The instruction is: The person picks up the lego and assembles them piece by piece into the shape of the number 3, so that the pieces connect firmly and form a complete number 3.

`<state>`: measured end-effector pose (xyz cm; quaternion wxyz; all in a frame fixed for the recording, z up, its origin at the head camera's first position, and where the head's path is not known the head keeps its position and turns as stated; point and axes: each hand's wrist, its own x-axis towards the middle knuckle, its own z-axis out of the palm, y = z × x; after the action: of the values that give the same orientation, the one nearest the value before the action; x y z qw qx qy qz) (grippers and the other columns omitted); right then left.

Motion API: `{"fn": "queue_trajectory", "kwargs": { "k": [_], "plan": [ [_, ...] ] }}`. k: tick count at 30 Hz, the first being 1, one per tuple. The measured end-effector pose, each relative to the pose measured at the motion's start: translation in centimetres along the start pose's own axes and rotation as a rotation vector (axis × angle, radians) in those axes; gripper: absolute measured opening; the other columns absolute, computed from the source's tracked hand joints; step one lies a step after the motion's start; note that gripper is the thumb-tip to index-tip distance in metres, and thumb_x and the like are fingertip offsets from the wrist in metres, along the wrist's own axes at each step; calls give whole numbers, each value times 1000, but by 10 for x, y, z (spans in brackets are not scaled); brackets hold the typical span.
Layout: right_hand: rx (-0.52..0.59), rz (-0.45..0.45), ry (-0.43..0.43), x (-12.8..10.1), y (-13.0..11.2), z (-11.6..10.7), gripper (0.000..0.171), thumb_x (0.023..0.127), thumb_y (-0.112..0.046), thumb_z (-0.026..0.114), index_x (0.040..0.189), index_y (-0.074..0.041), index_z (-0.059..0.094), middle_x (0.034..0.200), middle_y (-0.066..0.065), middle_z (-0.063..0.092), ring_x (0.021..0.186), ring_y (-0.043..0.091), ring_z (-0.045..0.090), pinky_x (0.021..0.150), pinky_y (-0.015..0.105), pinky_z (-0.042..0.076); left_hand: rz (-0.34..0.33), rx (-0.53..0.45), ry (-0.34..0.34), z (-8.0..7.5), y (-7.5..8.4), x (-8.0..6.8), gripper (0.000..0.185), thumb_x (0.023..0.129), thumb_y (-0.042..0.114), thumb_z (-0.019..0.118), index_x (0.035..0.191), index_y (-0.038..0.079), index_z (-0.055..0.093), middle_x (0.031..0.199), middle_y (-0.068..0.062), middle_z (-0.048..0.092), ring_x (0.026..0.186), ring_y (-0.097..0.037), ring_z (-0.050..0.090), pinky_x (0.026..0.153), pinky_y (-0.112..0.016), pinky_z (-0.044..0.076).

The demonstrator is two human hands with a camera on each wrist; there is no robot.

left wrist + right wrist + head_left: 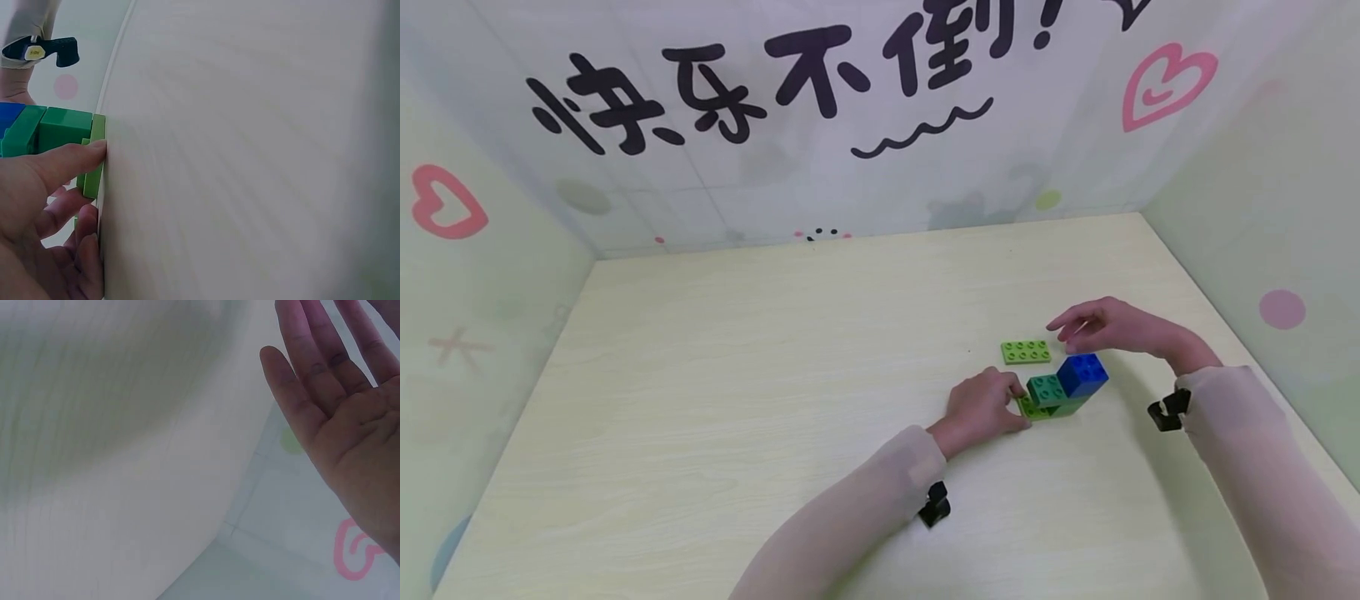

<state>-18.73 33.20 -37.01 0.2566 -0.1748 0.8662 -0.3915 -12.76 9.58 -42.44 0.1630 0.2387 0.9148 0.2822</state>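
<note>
Sleeves [850,508]: two, pale; black mount [1168,410] at each wrist
Block stack [1047,390]: right part of table [737,375]; one blue block [1082,375], green count unclear
Left hand [979,407]: thumb and fingers pinch stack's lime plate [1033,408]
Right hand [1112,325]: fingers loosely spread, near blue block
Loose lime piece [1026,352]: one, eight studs
Back wall [700,217]: reads "快乐不倒!"

pale long sleeves [850,505], black wrist mounts [936,508]

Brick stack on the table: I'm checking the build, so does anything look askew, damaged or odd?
Nothing stands out: the blue blocky plastic brick and the dark-green studded plastic brick show no clear damage or tilt, and the left hand pinches their lime-green studded base. A separate lime-green rectangular studded plate lies flat nearby.
</note>
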Motion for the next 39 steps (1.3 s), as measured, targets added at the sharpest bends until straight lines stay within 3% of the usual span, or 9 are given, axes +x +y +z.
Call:
{"fn": "queue_trajectory", "kwargs": {
  "k": [6, 15, 32, 39],
  "plan": [
    [26, -6, -12, 5, 4, 4, 38, 85, -9, 64, 120, 3, 55, 111, 19, 60, 100, 29, 57, 80, 26, 47, 0, 1, 0, 1, -1, 0, 34, 74, 33, 77, 103, 19, 66, 80, 9, 50, 68, -4, 46, 54, -18, 36],
    [38, 18, -4, 9, 13, 8, 39, 85, -10, 65, 120, 2, 56, 112, 18, 60, 103, 31, 57, 86, 37, 46, 8, -1, -7, 0, -1, 1, 34, 75, 33, 76, 103, 18, 66, 81, 9, 49, 67, -4, 46, 53, -18, 37],
    [-1, 24, 48, 20, 22, 15, 41, 80, -14, 71, 117, 0, 59, 107, 14, 60, 95, 26, 55, 79, 26, 46, 6, 6, -8, 0, 0, 2, 34, 74, 34, 76, 103, 18, 67, 80, 8, 50, 67, -4, 46, 53, -18, 37],
    [7, 10, 42, 27, 25, 21, 41, 78, -14, 73, 115, 0, 61, 87, 11, 51, 80, 22, 45, 70, 26, 40, 1, 17, -8, 0, 0, 1, 34, 74, 34, 76, 103, 19, 67, 80, 9, 50, 67, -3, 46, 53, -18, 37]
  ]
}}
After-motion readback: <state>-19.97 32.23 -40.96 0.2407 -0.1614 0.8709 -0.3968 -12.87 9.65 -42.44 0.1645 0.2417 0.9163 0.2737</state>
